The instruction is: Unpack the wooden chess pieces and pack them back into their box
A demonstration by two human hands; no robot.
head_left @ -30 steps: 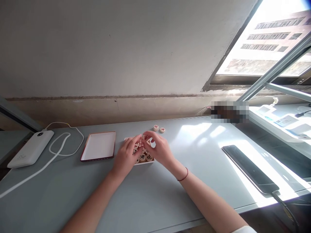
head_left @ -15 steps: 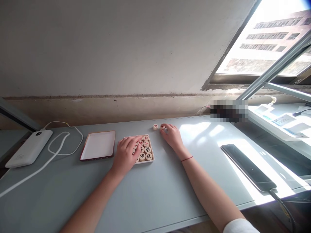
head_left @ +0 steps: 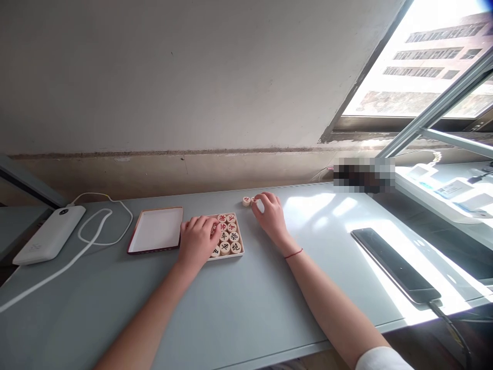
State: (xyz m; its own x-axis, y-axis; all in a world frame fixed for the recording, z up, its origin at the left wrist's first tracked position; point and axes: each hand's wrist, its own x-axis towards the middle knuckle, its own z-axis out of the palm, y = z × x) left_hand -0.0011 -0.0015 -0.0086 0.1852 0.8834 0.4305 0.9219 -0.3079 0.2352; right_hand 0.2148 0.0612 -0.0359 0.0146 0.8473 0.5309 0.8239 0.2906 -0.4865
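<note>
An open box [head_left: 242, 245] of round wooden Chinese chess pieces [head_left: 235, 247] lies on the desk, the pieces bearing red or black characters. My left hand [head_left: 197, 238] covers the box's left side, its thumb and fingers curled around a piece among the others; the hand hides part of that row. Two red-marked pieces sit side by side behind the box, near the desk's back edge. The left one [head_left: 246, 201] stands free. My right hand [head_left: 270, 216] has its thumb and fingertips closed on the right one [head_left: 253, 200], partly hiding it.
Left of the box lies its upturned lid [head_left: 159, 229]. A white power bank [head_left: 48, 236] with a looped white cable [head_left: 96, 231] is at the far left. On the right, a phone [head_left: 395, 264] is plugged in, with a metal frame [head_left: 435, 105] beyond. A wall runs behind the desk.
My right hand has shifted the right-hand piece left, up against the other. My left hand has drawn slightly left with its fingers more curled, uncovering more pieces in the box.
</note>
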